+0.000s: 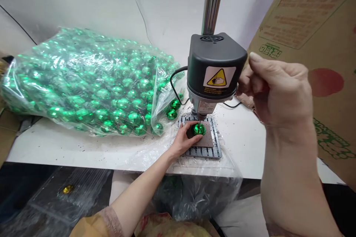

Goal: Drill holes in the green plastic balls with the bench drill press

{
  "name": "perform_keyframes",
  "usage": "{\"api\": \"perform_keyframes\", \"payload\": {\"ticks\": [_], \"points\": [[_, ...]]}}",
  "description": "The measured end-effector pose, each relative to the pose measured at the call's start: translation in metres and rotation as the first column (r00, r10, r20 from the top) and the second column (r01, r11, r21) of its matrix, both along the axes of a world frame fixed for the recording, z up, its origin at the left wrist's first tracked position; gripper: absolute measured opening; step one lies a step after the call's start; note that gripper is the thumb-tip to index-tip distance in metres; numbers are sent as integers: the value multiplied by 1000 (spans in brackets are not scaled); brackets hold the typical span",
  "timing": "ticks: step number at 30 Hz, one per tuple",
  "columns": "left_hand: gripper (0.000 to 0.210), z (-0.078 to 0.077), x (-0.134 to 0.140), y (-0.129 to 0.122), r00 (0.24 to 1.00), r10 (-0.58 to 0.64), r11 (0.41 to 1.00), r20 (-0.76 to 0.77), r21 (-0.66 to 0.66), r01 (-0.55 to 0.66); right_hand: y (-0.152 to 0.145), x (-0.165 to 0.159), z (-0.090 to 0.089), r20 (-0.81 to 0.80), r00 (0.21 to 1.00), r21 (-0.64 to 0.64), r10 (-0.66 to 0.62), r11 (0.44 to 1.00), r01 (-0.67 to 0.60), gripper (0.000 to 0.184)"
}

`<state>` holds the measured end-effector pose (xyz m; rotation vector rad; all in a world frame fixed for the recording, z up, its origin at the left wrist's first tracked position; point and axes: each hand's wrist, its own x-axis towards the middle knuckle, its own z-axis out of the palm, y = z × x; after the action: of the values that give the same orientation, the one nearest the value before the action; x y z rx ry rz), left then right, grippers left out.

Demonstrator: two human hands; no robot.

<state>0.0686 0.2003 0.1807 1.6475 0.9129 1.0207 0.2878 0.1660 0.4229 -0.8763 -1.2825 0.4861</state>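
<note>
A small bench drill press with a black motor housing (215, 53) stands in front of me. Its bit points down at a green faceted ball (199, 129) and appears to touch its top. My left hand (185, 137) steadies that ball between thumb and fingers on a brown square plate (207, 139), which lies on the slotted metal base (217, 144). Beside the motor housing, on its right, my right hand (278, 85) is raised with curled fingers. Whatever those fingers grip is hidden behind the hand and the housing.
To the left lies a big clear plastic bag (91, 85) full of green faceted balls, with a few loose balls (172, 113) at its mouth. A cardboard box (306, 44) stands at right. Dark shavings dot the white table (75, 146); clear plastic (194, 192) hangs over its front edge.
</note>
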Motion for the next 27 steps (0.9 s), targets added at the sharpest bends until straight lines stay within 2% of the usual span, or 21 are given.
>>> {"api": "perform_keyframes", "payload": {"ticks": [3, 5, 7, 8, 10, 12, 20, 27], "points": [[56, -1, 1, -1, 1000, 2, 1000, 9, -14, -2, -8, 9, 11, 44, 986, -168, 160, 974, -151, 75], [55, -2, 2, -2, 1000, 9, 1000, 17, -27, -9, -8, 8, 14, 74, 982, -169, 174, 973, -159, 77], [55, -1, 2, -3, 1000, 19, 999, 21, -37, -18, -5, 1, 11, 38, 994, -83, 97, 992, -94, 77], [55, 0, 3, -3, 999, 22, 999, 23, -39, -21, -3, -4, 8, -8, 1000, -22, 20, 1000, -21, 78], [55, 2, 3, -3, 999, 25, 999, 30, -38, -24, 0, -14, 0, -79, 989, 70, -124, 989, 130, 79], [56, 5, 4, -4, 999, 28, 999, 39, -35, -26, 0, -23, -9, -106, 973, 127, -205, 968, 218, 78], [56, 12, 5, -6, 997, 48, 998, 63, -45, -45, -15, -32, -40, -86, 960, 300, -267, 912, 280, 69], [54, 14, 6, -7, 997, 51, 997, 59, -60, -48, -16, -34, -53, -91, 957, 360, -277, 886, 291, 66]]}}
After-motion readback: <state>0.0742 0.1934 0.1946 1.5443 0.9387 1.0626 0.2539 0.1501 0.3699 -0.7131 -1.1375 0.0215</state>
